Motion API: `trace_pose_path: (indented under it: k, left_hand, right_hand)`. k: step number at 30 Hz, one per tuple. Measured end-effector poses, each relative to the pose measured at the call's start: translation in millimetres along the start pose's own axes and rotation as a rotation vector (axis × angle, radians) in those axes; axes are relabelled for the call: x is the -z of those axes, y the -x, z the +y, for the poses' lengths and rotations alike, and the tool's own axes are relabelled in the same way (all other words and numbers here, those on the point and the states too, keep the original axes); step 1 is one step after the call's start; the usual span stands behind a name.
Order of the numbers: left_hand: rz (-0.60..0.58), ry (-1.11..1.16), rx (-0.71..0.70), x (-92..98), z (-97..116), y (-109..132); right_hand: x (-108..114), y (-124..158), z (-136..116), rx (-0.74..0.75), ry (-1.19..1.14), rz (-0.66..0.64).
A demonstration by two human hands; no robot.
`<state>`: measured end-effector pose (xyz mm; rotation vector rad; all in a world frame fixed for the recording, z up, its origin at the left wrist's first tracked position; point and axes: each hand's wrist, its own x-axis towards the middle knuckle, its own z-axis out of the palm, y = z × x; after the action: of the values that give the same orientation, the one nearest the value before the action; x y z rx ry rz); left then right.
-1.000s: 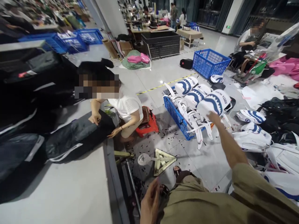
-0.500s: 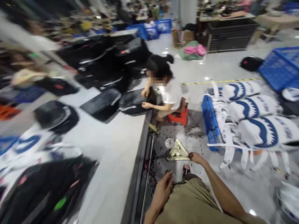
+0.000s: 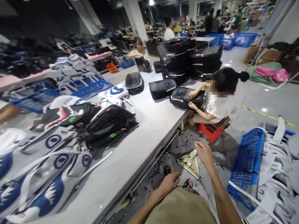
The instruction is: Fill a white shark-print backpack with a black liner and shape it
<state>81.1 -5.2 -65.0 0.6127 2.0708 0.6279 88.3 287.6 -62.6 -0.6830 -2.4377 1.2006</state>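
My left hand (image 3: pixel 169 183) hangs low in front of my khaki-clad knee, near the edge of the long grey table (image 3: pixel 149 130), fingers loosely apart and holding nothing. My right hand (image 3: pixel 204 153) is stretched out over the floor, just right of a pale wooden triangular frame (image 3: pixel 189 161) lying there, and holds nothing. On the table to my left lie a black backpack (image 3: pixel 108 124) and white-and-blue shark-print bags (image 3: pixel 44 165).
A seated co-worker on a red stool (image 3: pixel 209 130) handles a black bag (image 3: pixel 187 97) at the table's far side. A blue crate (image 3: pixel 247 161) with white straps stands at right. Stacked black bags (image 3: pixel 189 56) sit further back. Small dark scraps litter the floor.
The view has swung left from the floor crates to the table. My right hand came back from the shark-print bags and now hovers by the wooden frame; my left hand stays low.
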Motion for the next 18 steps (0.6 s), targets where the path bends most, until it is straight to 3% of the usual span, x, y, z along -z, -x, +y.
trace_pose_path:
  k: [5,11,18]
  left_hand:
    - [-0.021,-0.01,-0.035,20.0,-22,-15]
    - [-0.05,-0.144,0.047,48.7,-71,-34]
    - [-0.025,-0.039,0.009,88.6,-123,-29]
  right_hand:
    - [-22,6,2,0.054,0.305,0.207]
    - [-25,13,0,0.128,0.369,0.36]
    - [-29,19,4,0.154,0.391,0.463]
